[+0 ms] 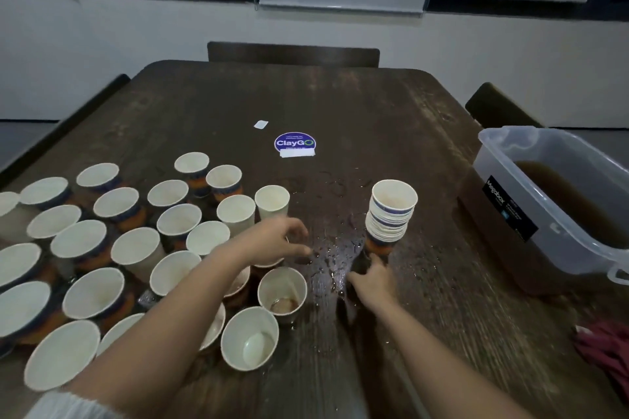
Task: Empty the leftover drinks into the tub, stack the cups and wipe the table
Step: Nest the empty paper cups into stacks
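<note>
Nearest the camera, many white paper cups stand crowded on the left half of the dark wooden table; one near the middle, a white paper cup with brown dregs, is not yet emptied. The left hand reaches over them with fingers curled down toward a cup mostly hidden beneath it; whether it grasps that cup I cannot tell. The right hand rests at the foot of the tall stack of nested paper cups; its fingers appear to steady the base, though blur hides the hold. Between the hands lies a wet spill of drink. A red cloth lies at the near right edge. Farther right sits the clear plastic tub, holding brown liquid.

The stack looks top-heavy on a slick surface, so a nudge could topple it. The reaching forearm may also knock neighbouring cups.
</note>
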Action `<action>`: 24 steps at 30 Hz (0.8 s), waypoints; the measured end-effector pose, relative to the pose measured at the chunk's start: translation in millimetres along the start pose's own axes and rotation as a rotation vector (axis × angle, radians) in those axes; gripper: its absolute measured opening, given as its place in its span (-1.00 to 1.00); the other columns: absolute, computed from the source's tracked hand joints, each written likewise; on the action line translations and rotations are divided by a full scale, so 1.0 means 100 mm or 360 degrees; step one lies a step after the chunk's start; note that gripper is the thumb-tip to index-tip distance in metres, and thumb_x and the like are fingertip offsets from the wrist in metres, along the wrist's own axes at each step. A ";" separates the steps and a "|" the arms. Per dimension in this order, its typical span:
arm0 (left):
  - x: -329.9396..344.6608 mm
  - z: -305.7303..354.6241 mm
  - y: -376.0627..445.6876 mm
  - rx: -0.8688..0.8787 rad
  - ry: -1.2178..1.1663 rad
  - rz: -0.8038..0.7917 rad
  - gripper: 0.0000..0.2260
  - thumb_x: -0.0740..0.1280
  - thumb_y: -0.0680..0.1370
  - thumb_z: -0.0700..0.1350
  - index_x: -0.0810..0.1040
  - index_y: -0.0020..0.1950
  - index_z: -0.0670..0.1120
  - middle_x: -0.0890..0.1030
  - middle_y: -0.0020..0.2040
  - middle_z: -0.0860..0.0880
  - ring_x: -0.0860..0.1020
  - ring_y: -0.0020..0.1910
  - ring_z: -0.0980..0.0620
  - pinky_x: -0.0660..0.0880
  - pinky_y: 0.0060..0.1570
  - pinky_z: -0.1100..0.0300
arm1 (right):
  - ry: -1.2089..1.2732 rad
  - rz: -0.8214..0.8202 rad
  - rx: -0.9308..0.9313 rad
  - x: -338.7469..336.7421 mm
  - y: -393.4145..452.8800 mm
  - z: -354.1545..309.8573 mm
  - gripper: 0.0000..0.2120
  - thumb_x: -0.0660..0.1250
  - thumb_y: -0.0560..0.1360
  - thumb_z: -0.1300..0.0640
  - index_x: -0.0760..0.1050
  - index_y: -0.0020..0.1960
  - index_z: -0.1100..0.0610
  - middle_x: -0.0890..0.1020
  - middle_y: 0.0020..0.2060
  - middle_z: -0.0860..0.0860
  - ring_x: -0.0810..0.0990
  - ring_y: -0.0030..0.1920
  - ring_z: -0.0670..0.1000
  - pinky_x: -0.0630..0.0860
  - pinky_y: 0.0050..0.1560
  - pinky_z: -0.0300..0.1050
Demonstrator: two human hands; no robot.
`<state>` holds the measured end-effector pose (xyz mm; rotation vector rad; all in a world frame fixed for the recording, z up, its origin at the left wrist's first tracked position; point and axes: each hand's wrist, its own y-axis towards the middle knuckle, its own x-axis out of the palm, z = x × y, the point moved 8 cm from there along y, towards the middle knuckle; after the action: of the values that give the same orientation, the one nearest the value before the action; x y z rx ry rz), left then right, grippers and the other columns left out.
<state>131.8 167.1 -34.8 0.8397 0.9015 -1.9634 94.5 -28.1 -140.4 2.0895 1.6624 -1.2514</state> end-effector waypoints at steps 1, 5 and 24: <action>-0.01 -0.10 -0.10 -0.0050 -0.0013 -0.0001 -0.70 0.39 0.52 0.06 0.54 0.19 -0.03 0.56 0.13 0.02 0.52 0.05 0.07 0.47 0.04 0.21 | 0.0105 -0.0055 -0.0037 0.06 -0.08 -0.09 -0.51 0.38 0.51 0.02 0.38 0.38 0.13 0.49 0.27 0.15 0.47 0.28 0.19 0.40 0.20 -0.08; 0.00 -0.35 -0.42 -0.0213 -0.0009 -0.0081 -0.73 0.45 0.47 0.07 0.53 0.10 0.02 0.57 0.01 0.03 0.54 -0.02 0.06 0.48 -0.01 0.19 | 0.0420 -0.0410 -0.0273 0.35 -0.38 -0.54 -0.67 0.34 0.54 -0.07 0.53 0.20 0.12 0.61 0.08 0.06 0.59 0.11 0.09 0.53 0.15 0.07; 0.09 -0.32 -0.67 -0.0218 0.0647 0.0287 -0.70 0.33 0.53 0.17 0.69 0.02 -0.01 0.40 0.16 0.01 0.30 0.19 -0.01 0.25 0.11 0.13 | 0.0152 -0.0016 -0.0636 -0.32 -0.51 -0.83 -0.81 0.29 0.53 0.19 0.65 -0.13 0.24 0.60 -0.30 0.12 0.51 -0.21 0.06 0.27 -0.26 -0.09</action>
<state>77.4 218.5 -39.5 1.2189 1.1347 -1.5830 90.0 17.7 -48.8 1.9191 1.7875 -0.7503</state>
